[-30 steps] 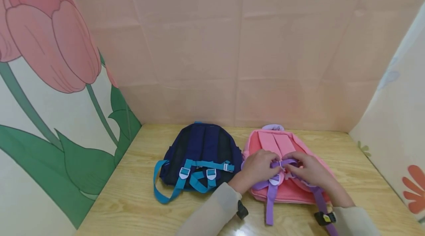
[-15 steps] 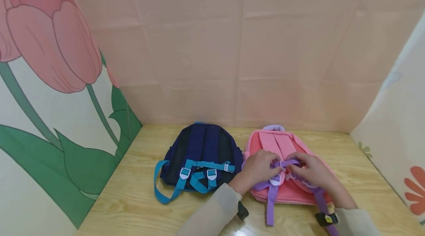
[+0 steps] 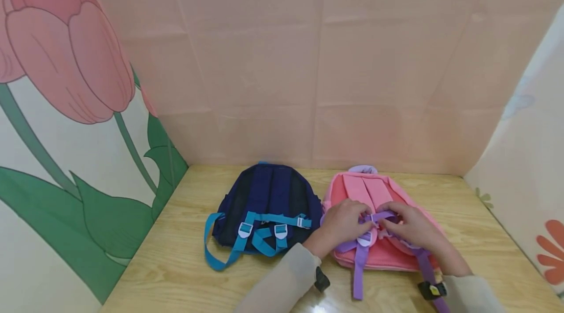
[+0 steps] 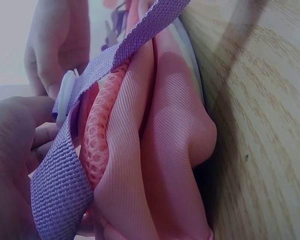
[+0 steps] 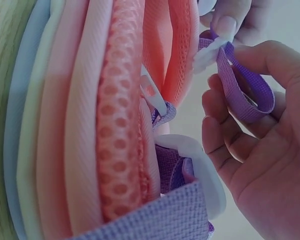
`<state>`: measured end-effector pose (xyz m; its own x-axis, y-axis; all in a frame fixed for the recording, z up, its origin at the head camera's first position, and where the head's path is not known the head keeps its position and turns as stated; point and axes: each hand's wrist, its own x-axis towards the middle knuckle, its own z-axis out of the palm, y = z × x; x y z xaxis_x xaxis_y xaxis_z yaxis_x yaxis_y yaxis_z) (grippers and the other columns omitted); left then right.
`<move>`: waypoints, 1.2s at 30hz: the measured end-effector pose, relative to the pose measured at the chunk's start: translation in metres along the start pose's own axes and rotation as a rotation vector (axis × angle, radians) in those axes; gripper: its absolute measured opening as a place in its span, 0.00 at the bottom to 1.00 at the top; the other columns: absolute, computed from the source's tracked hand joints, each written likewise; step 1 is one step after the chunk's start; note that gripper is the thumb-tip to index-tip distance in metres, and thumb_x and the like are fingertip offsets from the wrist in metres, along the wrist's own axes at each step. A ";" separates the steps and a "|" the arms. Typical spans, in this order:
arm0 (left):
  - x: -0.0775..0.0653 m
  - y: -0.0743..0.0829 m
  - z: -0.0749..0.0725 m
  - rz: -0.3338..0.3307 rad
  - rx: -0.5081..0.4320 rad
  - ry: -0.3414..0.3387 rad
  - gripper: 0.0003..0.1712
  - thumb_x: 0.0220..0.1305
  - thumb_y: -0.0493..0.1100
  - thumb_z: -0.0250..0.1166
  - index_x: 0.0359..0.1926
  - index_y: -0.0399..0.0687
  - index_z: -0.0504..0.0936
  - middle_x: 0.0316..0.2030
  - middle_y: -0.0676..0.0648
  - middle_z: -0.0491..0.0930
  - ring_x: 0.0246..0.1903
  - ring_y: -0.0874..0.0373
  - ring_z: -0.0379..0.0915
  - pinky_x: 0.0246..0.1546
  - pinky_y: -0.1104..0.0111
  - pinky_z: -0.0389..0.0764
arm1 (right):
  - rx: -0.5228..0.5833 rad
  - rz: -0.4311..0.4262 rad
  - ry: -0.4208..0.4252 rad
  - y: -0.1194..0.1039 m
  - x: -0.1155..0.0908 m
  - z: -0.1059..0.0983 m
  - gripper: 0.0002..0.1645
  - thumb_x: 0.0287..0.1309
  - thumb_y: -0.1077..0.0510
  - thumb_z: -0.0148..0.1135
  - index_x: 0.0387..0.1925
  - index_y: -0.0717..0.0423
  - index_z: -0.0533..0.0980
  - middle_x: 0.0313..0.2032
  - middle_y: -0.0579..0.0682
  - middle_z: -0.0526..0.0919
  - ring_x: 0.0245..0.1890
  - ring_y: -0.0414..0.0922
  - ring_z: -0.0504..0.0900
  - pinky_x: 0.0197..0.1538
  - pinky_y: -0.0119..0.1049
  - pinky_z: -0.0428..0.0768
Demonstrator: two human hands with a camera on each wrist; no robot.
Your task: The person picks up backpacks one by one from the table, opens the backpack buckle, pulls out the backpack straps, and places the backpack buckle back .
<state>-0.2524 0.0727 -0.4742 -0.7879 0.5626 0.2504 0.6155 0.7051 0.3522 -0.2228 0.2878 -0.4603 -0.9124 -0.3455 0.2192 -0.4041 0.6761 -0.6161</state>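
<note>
- My right hand [image 3: 411, 227] pinches the purple chest strap [image 5: 245, 92] with curled fingers [image 5: 222, 137]; my left hand [image 3: 341, 222] pinches its other half at the white buckle [image 4: 66, 95].
- Both meet mid-frame over the pink backpack [image 3: 387, 254], lying straps-up on the table [image 3: 176, 264], lower right of centre.
- I judge I'm at the clasp-joining step; next I need both halves aligned squarely, then pressed together.
- The navy backpack [image 3: 269, 200] sits just left, straps fastened.

Both hands on pink backpack [image 3: 381, 247] straps
L hand [image 3: 341, 221] & R hand [image 3: 411, 227] pinch purple chest strap [image 3: 382, 215]; navy backpack [image 3: 269, 205] just left of L hand, on bench [image 3: 176, 264].
</note>
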 end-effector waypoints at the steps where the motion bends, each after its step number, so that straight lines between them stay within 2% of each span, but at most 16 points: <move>1: 0.000 0.000 0.000 0.000 0.001 -0.001 0.12 0.65 0.59 0.69 0.48 0.70 0.84 0.36 0.69 0.79 0.37 0.74 0.69 0.36 0.80 0.70 | -0.004 0.009 0.000 0.000 0.000 0.000 0.12 0.62 0.60 0.69 0.48 0.53 0.81 0.35 0.45 0.81 0.30 0.37 0.76 0.30 0.32 0.78; 7: 0.000 0.000 -0.001 -0.008 -0.006 -0.006 0.13 0.65 0.59 0.69 0.49 0.70 0.85 0.37 0.69 0.80 0.37 0.75 0.69 0.37 0.81 0.71 | 0.018 0.082 -0.029 0.002 -0.001 -0.001 0.12 0.64 0.59 0.68 0.49 0.52 0.80 0.34 0.48 0.81 0.28 0.39 0.77 0.28 0.33 0.79; 11: -0.001 0.001 -0.002 -0.018 -0.010 -0.008 0.13 0.65 0.59 0.69 0.49 0.70 0.85 0.37 0.69 0.80 0.36 0.75 0.70 0.37 0.80 0.71 | 0.049 0.099 -0.052 0.002 -0.002 -0.003 0.12 0.65 0.58 0.67 0.49 0.53 0.79 0.34 0.49 0.80 0.28 0.41 0.78 0.27 0.34 0.79; 19: 0.000 0.002 0.000 -0.017 -0.005 -0.003 0.12 0.65 0.58 0.70 0.48 0.70 0.85 0.36 0.68 0.80 0.35 0.74 0.69 0.36 0.80 0.71 | -0.009 0.000 0.004 0.002 -0.001 -0.001 0.14 0.63 0.61 0.69 0.50 0.55 0.80 0.34 0.46 0.82 0.29 0.36 0.76 0.28 0.32 0.76; 24: 0.001 0.001 0.001 -0.015 -0.002 -0.004 0.12 0.65 0.58 0.69 0.48 0.70 0.85 0.36 0.69 0.80 0.36 0.75 0.70 0.38 0.80 0.71 | -0.033 0.004 0.010 0.002 0.000 0.000 0.12 0.62 0.59 0.70 0.47 0.52 0.81 0.33 0.44 0.81 0.29 0.36 0.75 0.28 0.32 0.76; 33: 0.000 0.001 -0.002 -0.007 0.001 0.003 0.10 0.65 0.58 0.70 0.46 0.70 0.85 0.35 0.70 0.80 0.34 0.75 0.69 0.35 0.81 0.69 | 0.028 0.081 -0.035 0.001 -0.002 -0.003 0.12 0.63 0.60 0.69 0.47 0.52 0.80 0.33 0.48 0.81 0.24 0.39 0.77 0.26 0.34 0.78; 36: -0.001 0.001 -0.002 -0.014 0.002 -0.002 0.10 0.64 0.58 0.70 0.46 0.69 0.86 0.35 0.70 0.79 0.34 0.75 0.68 0.35 0.81 0.70 | 0.019 0.055 -0.031 0.002 -0.001 -0.002 0.13 0.63 0.60 0.69 0.48 0.54 0.80 0.33 0.47 0.81 0.25 0.37 0.76 0.26 0.33 0.77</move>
<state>-0.2509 0.0721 -0.4719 -0.7962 0.5537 0.2437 0.6046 0.7136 0.3538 -0.2225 0.2907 -0.4605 -0.9307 -0.3281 0.1616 -0.3518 0.6820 -0.6412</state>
